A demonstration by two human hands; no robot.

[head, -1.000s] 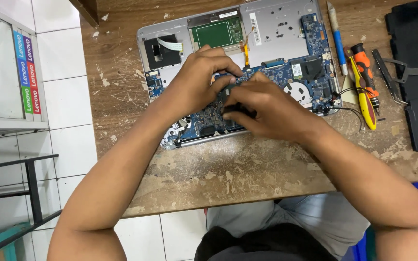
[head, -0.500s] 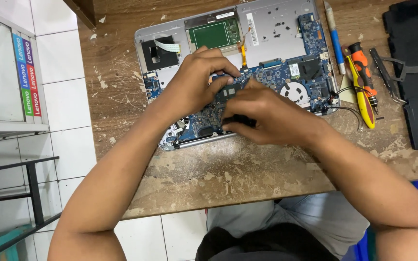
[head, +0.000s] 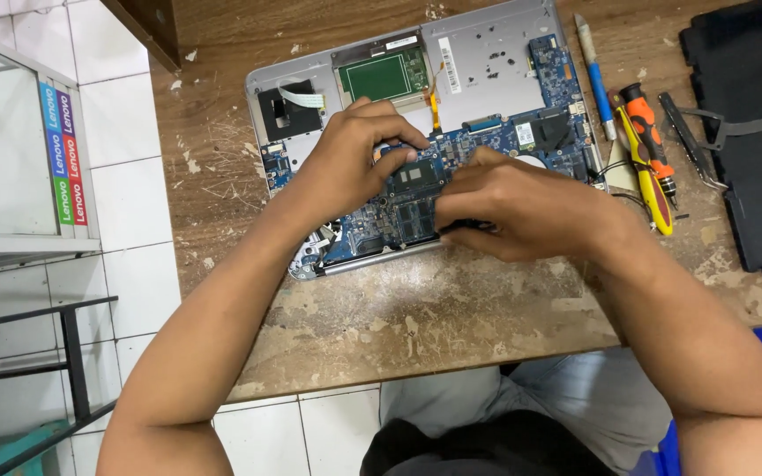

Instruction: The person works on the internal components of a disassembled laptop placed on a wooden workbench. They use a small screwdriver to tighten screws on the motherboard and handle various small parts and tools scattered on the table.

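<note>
Bending over an opened laptop [head: 487, 79] on a scarred wooden worktop [head: 451, 308], the person had both hands down on its blue circuit board [head: 407, 198]. The left hand [head: 346, 163] was curled, its fingertips pressing at the board's upper edge near a dark square chip [head: 418, 174]. The right hand [head: 522, 207] was clenched around a small dark part at the board's lower middle; what exactly it pinched was hidden under the fingers.

Judging by how things lay, the job was well into disassembly: the bottom cover was already off, the board, an orange ribbon cable [head: 435, 99] and the green panel [head: 385, 77] at the far side all lay bare. The board itself sat inside the silver shell, so lifting it out, or seating the small part, seemed not yet done.

To the right, well apart from the hands, lay a blue-handled tool [head: 594, 75], an orange and black screwdriver [head: 647, 141], a yellow tool [head: 650, 189] and a black cover [head: 751, 132].
</note>
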